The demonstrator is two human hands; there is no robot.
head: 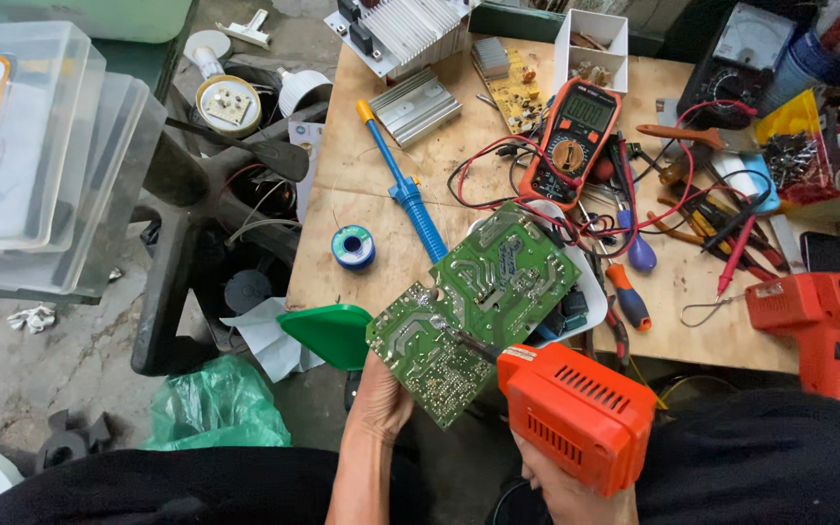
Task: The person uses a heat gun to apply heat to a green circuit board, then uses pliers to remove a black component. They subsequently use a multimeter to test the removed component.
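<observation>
Head view, looking straight down at a messy wooden bench [362, 185]. Lower middle of the frame: the left hand [381, 399] grips the near edge of a green circuit board [473, 306], solder side up, tilted and held over the bench's front edge. The right hand [566, 491] is clenched round the handle of an orange soldering gun [576, 413] at bottom centre, and the gun's thin tip touches the board near its middle left. The far end of the board sits over a white tray [590, 292].

Just left of the board there's a green plastic piece [328, 332] poking off the bench edge, and a small solder spool [353, 245] above it. A blue desoldering pump [405, 185] lies diagonally from upper centre down toward the board. An orange multimeter [571, 141] sits upper middle with red and black leads tangled around it, and screwdrivers and pliers are scattered to its right. A second orange gun [809, 316] rests at the right edge. Heatsinks [410, 102] are at the top, and clear plastic bins [41, 146] are stacked at upper left, off the bench.
</observation>
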